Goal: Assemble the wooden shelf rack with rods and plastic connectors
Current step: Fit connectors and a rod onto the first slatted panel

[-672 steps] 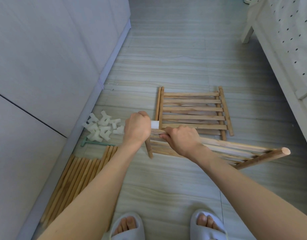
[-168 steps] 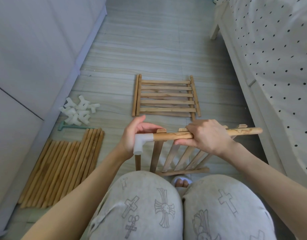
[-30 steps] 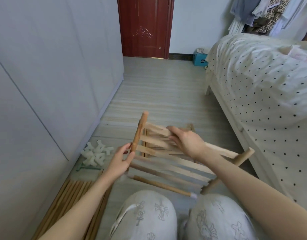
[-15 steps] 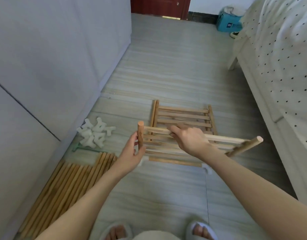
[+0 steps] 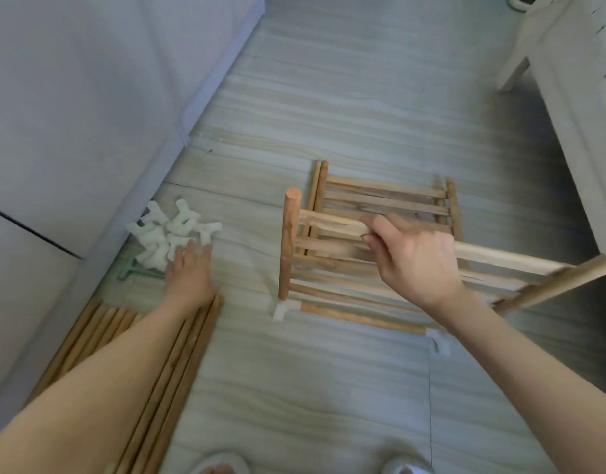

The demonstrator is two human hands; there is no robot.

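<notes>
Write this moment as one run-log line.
left hand: open, reaching into connectors | right hand: grip on shelf panel slat | rods: on floor

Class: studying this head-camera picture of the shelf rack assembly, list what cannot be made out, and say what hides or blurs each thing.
- Left hand fingertips: motion-blurred at the pile of white plastic connectors; a grip cannot be confirmed.
- Slatted wooden shelf panel: the right hand covers its middle; the right edge cuts off its far rod.
- Bundle of loose wooden rods: the left forearm covers part; the bottom edge cuts their ends.
- Green tool: mostly hidden under the connectors.
</notes>
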